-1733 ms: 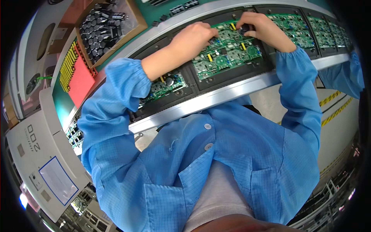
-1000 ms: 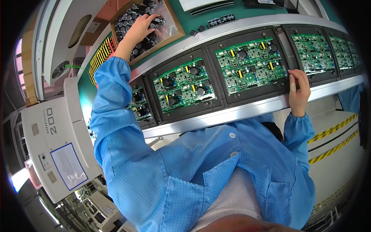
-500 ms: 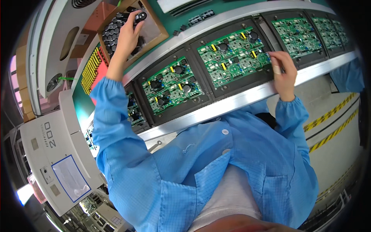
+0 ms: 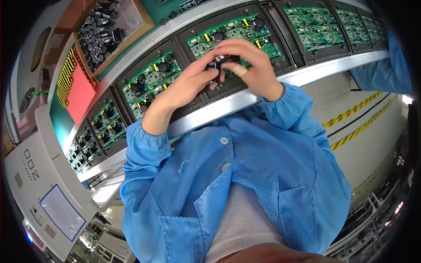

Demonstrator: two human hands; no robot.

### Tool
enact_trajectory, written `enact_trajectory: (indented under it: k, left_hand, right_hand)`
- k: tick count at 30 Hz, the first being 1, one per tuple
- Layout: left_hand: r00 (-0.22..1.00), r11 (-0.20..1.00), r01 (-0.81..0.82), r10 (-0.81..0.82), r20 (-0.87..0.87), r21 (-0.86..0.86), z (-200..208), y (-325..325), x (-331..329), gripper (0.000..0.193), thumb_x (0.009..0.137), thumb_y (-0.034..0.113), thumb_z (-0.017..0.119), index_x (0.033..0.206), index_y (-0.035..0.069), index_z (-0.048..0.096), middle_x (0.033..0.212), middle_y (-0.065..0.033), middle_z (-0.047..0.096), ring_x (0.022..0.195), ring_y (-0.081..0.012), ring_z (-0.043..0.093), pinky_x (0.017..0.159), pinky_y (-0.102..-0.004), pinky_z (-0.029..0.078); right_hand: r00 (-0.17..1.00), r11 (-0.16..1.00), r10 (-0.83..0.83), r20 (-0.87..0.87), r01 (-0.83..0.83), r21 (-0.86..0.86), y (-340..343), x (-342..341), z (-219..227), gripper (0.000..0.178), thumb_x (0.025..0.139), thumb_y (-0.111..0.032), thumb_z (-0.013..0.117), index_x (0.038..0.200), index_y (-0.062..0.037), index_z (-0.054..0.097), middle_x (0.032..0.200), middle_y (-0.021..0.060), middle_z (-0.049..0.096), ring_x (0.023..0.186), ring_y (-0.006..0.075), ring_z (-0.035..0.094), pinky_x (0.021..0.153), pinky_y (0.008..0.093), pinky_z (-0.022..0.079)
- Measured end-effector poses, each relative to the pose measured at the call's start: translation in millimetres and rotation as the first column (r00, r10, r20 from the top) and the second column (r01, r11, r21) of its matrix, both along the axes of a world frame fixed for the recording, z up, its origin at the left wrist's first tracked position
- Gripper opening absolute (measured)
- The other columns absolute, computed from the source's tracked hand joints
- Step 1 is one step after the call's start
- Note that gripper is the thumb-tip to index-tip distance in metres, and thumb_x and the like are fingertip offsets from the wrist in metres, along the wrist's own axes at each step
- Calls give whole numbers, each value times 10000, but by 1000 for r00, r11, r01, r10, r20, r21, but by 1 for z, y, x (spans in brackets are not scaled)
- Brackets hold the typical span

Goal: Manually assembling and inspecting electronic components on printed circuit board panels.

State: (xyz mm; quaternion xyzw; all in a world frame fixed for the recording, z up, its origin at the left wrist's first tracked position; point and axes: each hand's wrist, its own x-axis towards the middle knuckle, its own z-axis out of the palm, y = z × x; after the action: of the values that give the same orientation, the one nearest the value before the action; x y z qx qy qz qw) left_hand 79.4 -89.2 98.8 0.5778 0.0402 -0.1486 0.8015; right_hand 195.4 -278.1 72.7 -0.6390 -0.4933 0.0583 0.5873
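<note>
Left grip (image 4: 186, 84) + right grip (image 4: 258, 65) | grasping black capacitors (image 4: 213, 66), count unclear | over green board (image 4: 234, 35)

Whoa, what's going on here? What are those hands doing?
A person in a blue coat has both hands together over a green circuit board. The left hand holds at least one black part. The fingers of the right hand are right beside it, but I can't tell whether they grip it. Black round parts already stand on that board, and more lie in a cardboard box.
</note>
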Motion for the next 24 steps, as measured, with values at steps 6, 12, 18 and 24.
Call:
enact_trajectory:
  k: [6, 12, 18, 24]
  left_hand:
    - [922, 791, -339, 173, 346, 510, -23, -28, 23, 589, 814, 37, 809, 1353, 119, 585, 1032, -126, 723, 947, -259, 697, 892, -353, 547]
    - [854, 600, -424, 16, 520, 678, -32, -25, 29, 387, 741, 95, 859, 1114, 118, 759, 1081, -96, 712, 998, -286, 670, 876, -380, 548]
    - [865, 560, -424, 18, 502, 712, -26, -14, 19, 392, 763, 103, 856, 1141, 141, 761, 1085, -64, 661, 995, -263, 644, 854, -369, 547]
    - [813, 535, -472, -42, 581, 700, -35, -15, 18, 395, 783, 68, 835, 1163, 107, 735, 1068, -55, 710, 834, -193, 661, 767, -309, 571]
  right_hand:
    - [961, 962, -254, -114, 262, 70, -52, 37, 19, 369, 941, 69, 628, 1302, -8, 639, 1259, 98, 629, 1114, 215, 635, 967, 307, 521]
    - [977, 919, -194, 92, 214, -330, -92, 68, 24, 344, 854, 59, 751, 1179, -50, 723, 1195, 37, 608, 808, 82, 546, 737, 233, 503]
    - [993, 846, -110, 30, 109, -521, -95, 78, 29, 355, 823, 46, 785, 1159, -36, 707, 1108, 39, 624, 777, 87, 579, 686, 239, 490]
    - [984, 796, -37, 175, 135, -590, -80, 73, 29, 356, 799, 20, 813, 1130, -46, 699, 907, 54, 577, 701, 128, 624, 670, 254, 507]
